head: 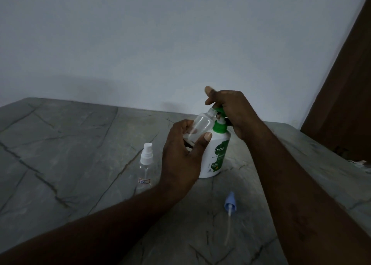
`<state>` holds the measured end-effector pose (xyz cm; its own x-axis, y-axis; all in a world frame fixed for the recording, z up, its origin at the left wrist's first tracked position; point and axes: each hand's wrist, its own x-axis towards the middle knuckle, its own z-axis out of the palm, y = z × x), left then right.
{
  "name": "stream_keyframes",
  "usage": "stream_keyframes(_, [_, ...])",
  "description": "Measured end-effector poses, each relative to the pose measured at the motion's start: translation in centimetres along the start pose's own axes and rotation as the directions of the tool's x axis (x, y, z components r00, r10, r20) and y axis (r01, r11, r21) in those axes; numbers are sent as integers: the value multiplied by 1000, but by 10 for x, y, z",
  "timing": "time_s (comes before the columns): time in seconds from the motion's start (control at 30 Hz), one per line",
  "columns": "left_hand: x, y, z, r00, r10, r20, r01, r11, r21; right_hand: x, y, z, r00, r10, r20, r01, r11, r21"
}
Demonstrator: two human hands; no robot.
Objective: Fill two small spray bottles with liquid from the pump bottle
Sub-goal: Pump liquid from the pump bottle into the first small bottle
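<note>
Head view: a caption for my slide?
Left hand tilts uncapped spray bottle to pump bottle spout; right hand grips the pump.

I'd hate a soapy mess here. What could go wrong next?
The small bottle in the left hand is tilted, its narrow neck at the spout: liquid may miss and run down the pump bottle. The right hand works the pump while nothing steadies the base, so it might tip. The blue spray cap lies loose by the right forearm and could get knocked.
</note>
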<state>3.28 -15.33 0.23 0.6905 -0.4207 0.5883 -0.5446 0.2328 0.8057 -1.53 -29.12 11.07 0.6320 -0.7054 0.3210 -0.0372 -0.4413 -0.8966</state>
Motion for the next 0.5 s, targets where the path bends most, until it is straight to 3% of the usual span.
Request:
stream_keyframes(0.27, [-15, 14, -1, 998, -38, -53, 36, 998, -54, -18, 4, -23, 985, 50, -164, -46, 999, 24])
stream_keyframes(0.4, [-30, 25, 0, 1000, 2, 12, -1, 997, -80, -48, 37, -50, 961, 54, -272, -105, 979, -176])
stream_keyframes(0.5, [-43, 35, 9, 986, -18, 165, 37, 993, -111, -77, 72, -65, 957, 28, -288, -134, 925, -355])
